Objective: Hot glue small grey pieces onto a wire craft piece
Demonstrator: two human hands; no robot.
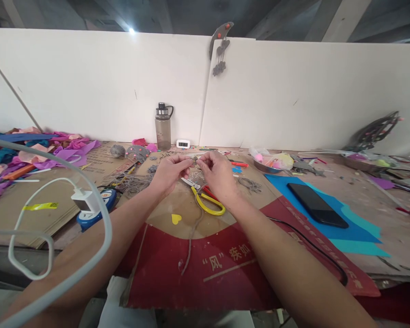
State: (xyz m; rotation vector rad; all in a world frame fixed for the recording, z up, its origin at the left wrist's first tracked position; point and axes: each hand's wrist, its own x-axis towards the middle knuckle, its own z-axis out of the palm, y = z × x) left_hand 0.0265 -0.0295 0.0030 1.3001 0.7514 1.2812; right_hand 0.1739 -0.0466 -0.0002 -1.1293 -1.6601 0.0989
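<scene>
My left hand [171,172] and my right hand [219,176] meet over the middle of the table, fingertips pinched close together. Between them is a small grey piece [195,159], too small to make out fully; both hands grip it. Below the hands lie scissors [213,211] with yellow and red handles. A grey yarn strand [190,246] runs from near the scissors toward the front edge; whether it joins the held piece I cannot tell. A yellow heart cutout [176,219] lies left of the strand. Loose grey yarn [131,182] is tangled beside my left hand, with a smaller coil [250,184] to the right.
Red-and-brown cardboard [171,282] covers the work spot. A bottle [163,130] and small white clock [183,144] stand at the back. Right: a phone [317,205] on blue sheets. Left: a blue tape measure [105,202], a charger [85,202] and a white cable [106,228] crossing near my left arm.
</scene>
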